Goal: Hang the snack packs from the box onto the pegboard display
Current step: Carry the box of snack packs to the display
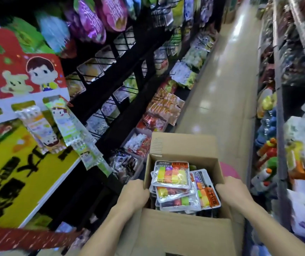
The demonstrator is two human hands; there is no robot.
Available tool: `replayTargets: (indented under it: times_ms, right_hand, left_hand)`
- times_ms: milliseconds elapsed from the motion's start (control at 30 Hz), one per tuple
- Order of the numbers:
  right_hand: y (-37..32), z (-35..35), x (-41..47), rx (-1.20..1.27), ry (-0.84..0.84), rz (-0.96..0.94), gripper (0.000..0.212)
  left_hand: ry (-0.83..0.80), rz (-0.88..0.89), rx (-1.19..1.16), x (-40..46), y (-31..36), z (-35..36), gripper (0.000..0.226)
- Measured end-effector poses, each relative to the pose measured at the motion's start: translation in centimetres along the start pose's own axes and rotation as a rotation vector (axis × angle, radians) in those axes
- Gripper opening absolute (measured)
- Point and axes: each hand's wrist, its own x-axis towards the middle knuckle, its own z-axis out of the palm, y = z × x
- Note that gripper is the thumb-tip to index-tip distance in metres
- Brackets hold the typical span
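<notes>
An open cardboard box sits low in front of me, its flaps up. Inside lie several clear snack packs with bright yellow, orange and green pieces and orange labels. My left hand grips the box's left wall, fingers curled over its rim. My right hand grips the right wall the same way. The black wire pegboard display rises on the left, its hooks carrying many hanging packs.
A red and yellow cardboard display stand with hanging candy strips juts out at the left. Shelves of toys and bags line the right side. A narrow glossy aisle floor runs ahead between them.
</notes>
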Motion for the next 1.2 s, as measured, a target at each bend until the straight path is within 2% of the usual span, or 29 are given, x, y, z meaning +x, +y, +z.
replayTargets:
  times_ms: [67, 167, 267, 433, 633, 833, 1000, 1100, 1200]
  right_hand:
    - [-1.5, -1.5, 2.4, -0.002, -0.018, -0.017, 0.027]
    - [-3.7, -3.7, 6.0, -0.016, -0.059, -0.062, 0.019]
    - [-5.6, -5.7, 10.5, -0.047, -0.091, -0.132, 0.014]
    - [-8.5, -8.0, 18.1, -0.141, -0.158, -0.245, 0.019]
    - [-12.0, -10.0, 23.9, -0.193, -0.181, -0.289, 0.029]
    - [-15.8, -8.9, 28.6, -0.245, -0.223, -0.287, 0.027]
    - [-18.9, -6.8, 32.4, -0.300, -0.251, -0.262, 0.011]
    - [-21.2, -6.6, 34.4, -0.305, -0.272, -0.271, 0.013]
    - [-23.1, -6.4, 36.2, -0.318, -0.283, -0.290, 0.015]
  left_hand:
    - [0.018, -0.024, -0.013, 1.6, 1.3, -1.5, 0.030]
    - [0.037, -0.077, -0.030, 3.8, 3.1, -3.4, 0.025]
    - [0.068, -0.135, -0.070, 6.0, 4.7, -4.4, 0.032]
    - [0.117, -0.257, -0.168, 8.9, 7.4, -4.7, 0.034]
    - [0.114, -0.389, -0.263, 12.7, 9.0, -5.8, 0.031]
    - [0.090, -0.403, -0.281, 17.8, 7.8, -6.6, 0.021]
    - [0.049, -0.404, -0.352, 22.5, 5.3, -7.1, 0.020]
    - [0.046, -0.414, -0.372, 24.5, 4.4, -7.8, 0.027]
    - [0.031, -0.432, -0.384, 26.3, 3.8, -8.6, 0.022]
